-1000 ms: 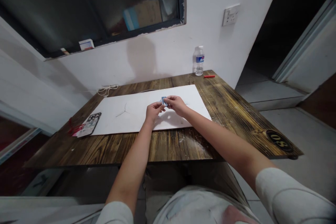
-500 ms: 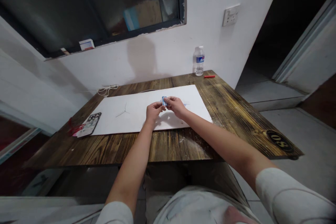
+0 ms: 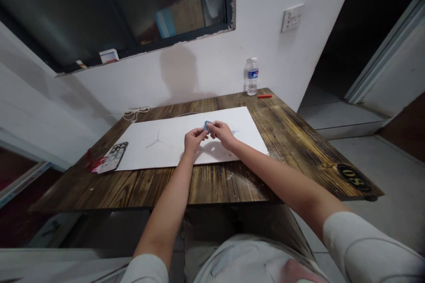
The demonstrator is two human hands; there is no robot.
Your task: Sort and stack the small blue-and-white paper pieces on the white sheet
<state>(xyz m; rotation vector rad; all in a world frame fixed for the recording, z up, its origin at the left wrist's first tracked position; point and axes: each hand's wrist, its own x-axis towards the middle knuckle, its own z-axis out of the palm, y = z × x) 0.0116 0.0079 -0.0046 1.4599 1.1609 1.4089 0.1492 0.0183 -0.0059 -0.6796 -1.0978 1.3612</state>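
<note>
A small blue-and-white piece [image 3: 207, 126] is held up between my two hands, above the white board [image 3: 172, 152]. My left hand [image 3: 195, 140] pinches its lower left side with closed fingers. From the right, my right hand [image 3: 222, 133] grips it between thumb and fingers. The piece is too small to make out further. On the board's left half are three thin dark lines meeting at a point [image 3: 158, 140]. Some blue marks [image 3: 233, 132] show just right of my right hand.
A patterned phone-like object [image 3: 114, 156] and red cord [image 3: 94, 162] lie at the board's left end. A white cable [image 3: 136, 113] is at the back left of the wooden table [image 3: 299, 159]. A water bottle [image 3: 253, 77] and red pen [image 3: 264, 96] are at the back right.
The blue-and-white piece has turned slightly between my fingers and tilts differently. Both hands keep nearly the same place.
</note>
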